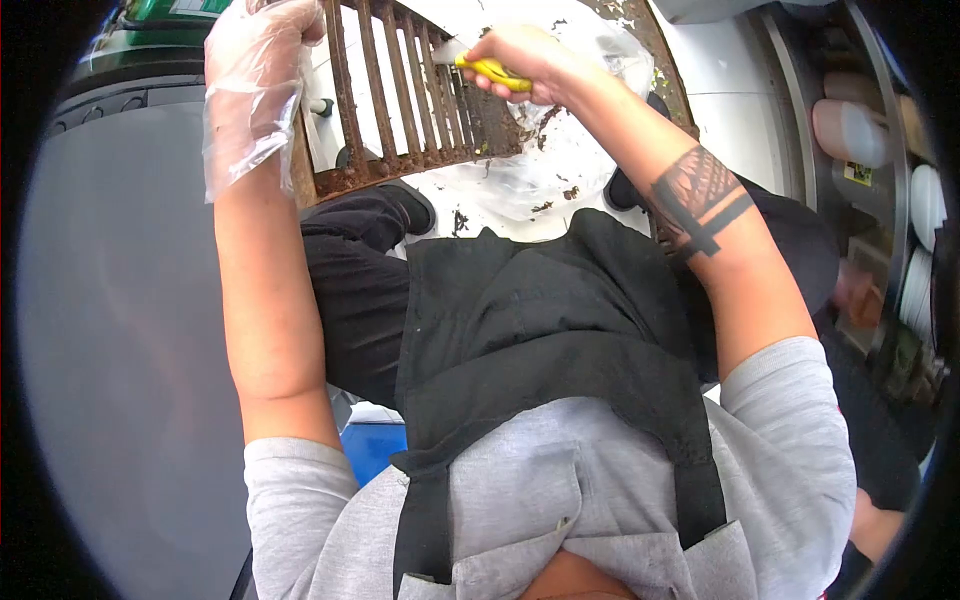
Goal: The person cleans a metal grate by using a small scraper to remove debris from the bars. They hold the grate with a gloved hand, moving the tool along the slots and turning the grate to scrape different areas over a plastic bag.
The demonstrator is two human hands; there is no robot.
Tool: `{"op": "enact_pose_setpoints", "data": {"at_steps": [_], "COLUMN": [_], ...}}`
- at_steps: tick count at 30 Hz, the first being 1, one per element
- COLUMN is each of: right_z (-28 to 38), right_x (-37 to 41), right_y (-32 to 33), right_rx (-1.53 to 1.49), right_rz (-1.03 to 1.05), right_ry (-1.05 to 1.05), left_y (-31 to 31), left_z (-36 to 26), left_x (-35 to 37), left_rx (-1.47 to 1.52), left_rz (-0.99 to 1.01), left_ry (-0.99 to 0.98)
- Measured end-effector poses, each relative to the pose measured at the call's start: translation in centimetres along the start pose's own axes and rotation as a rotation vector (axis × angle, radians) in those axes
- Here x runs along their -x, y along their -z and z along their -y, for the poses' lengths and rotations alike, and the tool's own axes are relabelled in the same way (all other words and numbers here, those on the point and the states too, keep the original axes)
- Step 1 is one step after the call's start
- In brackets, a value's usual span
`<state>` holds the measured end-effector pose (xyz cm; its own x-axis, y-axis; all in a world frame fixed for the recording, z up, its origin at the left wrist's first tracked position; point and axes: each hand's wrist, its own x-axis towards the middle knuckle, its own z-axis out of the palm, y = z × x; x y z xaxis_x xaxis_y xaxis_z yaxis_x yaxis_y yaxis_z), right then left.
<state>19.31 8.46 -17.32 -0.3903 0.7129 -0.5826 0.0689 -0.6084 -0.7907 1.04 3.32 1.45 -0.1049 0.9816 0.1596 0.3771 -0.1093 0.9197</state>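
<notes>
The left hand [262, 60], in a thin plastic glove, closes its grip on the rusty grate [400, 110] in front of the legs. A yellow-handled scraper [495, 72] presses on the bars, tight in the right hand [530, 58]'s grip. A slip on the rust could tear the glove.

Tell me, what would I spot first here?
The rusty metal grate at the top catches the eye first, brown and flaky. The left hand, in a loose clear plastic glove, grips its left edge, while the right hand holds a yellow-handled tool against its bars. A dark band tattoo crosses the right forearm.
</notes>
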Motion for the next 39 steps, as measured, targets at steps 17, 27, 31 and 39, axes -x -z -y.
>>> {"op": "enact_pose_setpoints", "data": {"at_steps": [17,27,31,39], "right_z": [-8.0,-5.1,-3.5,-6.9], "right_x": [4.8,5.0,-1.5,4.7], "right_y": [-2.5,-2.7,-2.8,1.4], "right_rx": [0.004,0.151,-0.069,0.583], "right_rz": [-0.082,-0.023,-0.163,-0.019], "right_ry": [-0.102,-0.161,0.056,0.134], "left_y": [0.0,1.0,0.3,2.0], "left_z": [1.9,2.1,2.3,3.1], "left_x": [-0.9,-0.9,-0.7,-1.0], "left_rx": [0.245,0.315,0.267,0.245], "left_rz": [-0.101,-0.033,-0.069,-0.065], "left_ry": [0.028,0.002,0.005,0.012]}}
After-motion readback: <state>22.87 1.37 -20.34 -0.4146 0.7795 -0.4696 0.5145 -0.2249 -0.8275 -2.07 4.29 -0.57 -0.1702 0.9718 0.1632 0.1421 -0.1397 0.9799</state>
